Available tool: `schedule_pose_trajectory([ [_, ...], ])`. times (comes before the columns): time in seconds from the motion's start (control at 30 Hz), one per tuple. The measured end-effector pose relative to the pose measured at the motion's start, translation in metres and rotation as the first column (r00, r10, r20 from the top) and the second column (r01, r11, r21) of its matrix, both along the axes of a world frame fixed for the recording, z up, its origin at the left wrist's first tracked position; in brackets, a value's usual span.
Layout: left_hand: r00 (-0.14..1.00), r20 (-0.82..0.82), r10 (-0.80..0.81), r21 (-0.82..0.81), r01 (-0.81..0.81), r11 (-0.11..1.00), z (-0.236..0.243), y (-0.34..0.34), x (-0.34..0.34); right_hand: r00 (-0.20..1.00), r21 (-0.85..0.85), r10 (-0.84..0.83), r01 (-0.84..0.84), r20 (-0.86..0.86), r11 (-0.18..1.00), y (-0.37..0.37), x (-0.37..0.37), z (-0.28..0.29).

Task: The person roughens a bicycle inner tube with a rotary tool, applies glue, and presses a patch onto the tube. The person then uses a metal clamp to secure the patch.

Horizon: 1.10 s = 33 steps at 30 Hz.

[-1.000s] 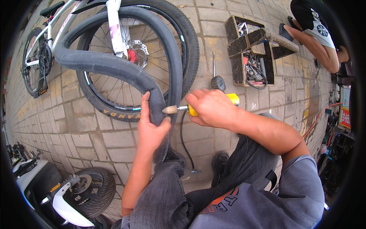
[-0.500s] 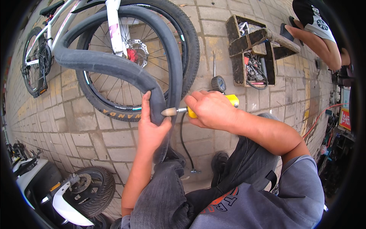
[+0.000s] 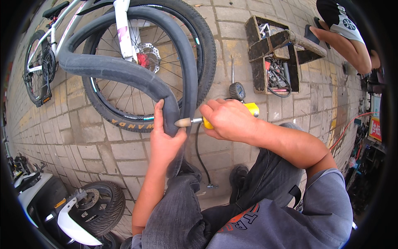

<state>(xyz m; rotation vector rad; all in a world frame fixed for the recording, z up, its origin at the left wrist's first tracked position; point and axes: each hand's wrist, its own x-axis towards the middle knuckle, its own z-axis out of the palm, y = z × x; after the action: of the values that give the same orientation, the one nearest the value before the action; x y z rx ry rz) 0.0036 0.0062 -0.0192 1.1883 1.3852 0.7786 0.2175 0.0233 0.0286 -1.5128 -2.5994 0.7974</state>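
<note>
My left hand (image 3: 166, 141) grips a dark grey inner tube (image 3: 114, 66), its thumb and fingers around the section near my knee. My right hand (image 3: 224, 118) is closed on a yellow handheld tool (image 3: 251, 108) with a silver shaft and a tapered tan tip (image 3: 183, 122). That tip touches the tube just above my left thumb. The tube loops up over the front wheel (image 3: 206, 62) of a white bicycle (image 3: 124, 29). Just beyond my right hand lies a round gauge (image 3: 237, 91) with a metal rod, and a black hose (image 3: 198, 153) runs down the paving.
A wooden toolbox (image 3: 260, 73) holding metal parts is at the upper right. Another person's bare leg (image 3: 350, 56) shows beyond it. A scooter's front wheel (image 3: 104, 207) and white fender (image 3: 70, 224) are at lower left. A red hose (image 3: 344, 133) curves along the right.
The tool's tip and my right hand have shifted very slightly to the left along the tube. My left hand and the tube look the same.
</note>
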Motion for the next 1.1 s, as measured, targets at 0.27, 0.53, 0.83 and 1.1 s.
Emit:
schedule_pose_trajectory([
  [0.27,1.000,0.003,0.004,0.016,-0.004,1.000,0.000,-0.001,0.000,1.000,0.007,0.000,0.000,-0.003,1.000,-0.001,0.000,0.000],
  [0.53,0.998,0.056,-0.017,-0.052,0.020,0.998,0.004,0.001,0.000,1.000,0.019,-0.007,0.007,-0.003,1.000,-0.002,0.004,-0.002],
  [0.83,0.996,0.086,0.003,-0.074,0.004,0.997,0.002,0.000,-0.003,0.999,0.033,-0.034,0.034,0.006,0.999,0.003,0.003,0.001],
  [1.1,0.992,0.110,-0.059,-0.083,0.068,0.994,0.006,-0.001,-0.002,1.000,0.027,-0.020,0.020,-0.004,0.999,-0.003,0.004,0.000],
])
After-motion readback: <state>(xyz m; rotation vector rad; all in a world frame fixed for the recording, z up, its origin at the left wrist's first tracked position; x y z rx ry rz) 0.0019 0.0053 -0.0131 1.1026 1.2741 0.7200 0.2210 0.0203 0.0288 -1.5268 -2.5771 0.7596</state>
